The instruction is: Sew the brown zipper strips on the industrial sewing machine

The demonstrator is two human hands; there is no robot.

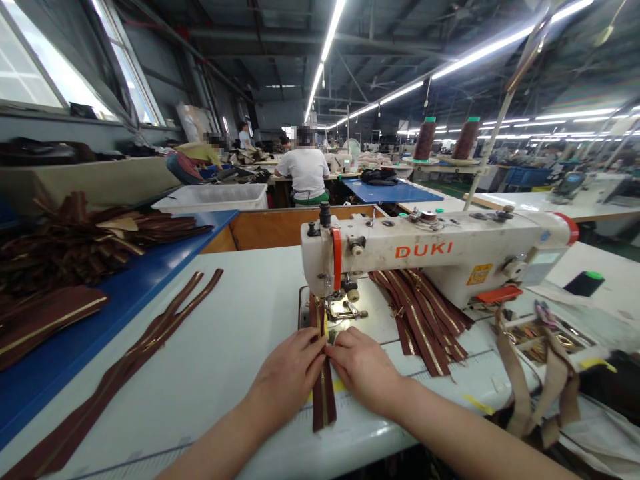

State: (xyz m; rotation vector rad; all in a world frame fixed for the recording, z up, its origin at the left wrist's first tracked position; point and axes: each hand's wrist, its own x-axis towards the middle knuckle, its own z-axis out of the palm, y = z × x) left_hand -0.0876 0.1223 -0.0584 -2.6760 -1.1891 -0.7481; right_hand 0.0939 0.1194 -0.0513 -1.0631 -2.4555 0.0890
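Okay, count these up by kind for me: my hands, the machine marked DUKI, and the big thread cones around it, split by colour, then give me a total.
Your hands: 2 (left hand, right hand)
DUKI machine: 1
Brown cones: 2, upright (left cone, right cone)
Dark cone: 1, on its side
Total: 6

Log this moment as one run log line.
Left hand: gripping brown zipper strip | Right hand: fingers at strip's edge | Sewing machine: strip beneath head | Right side: brown zipper pile
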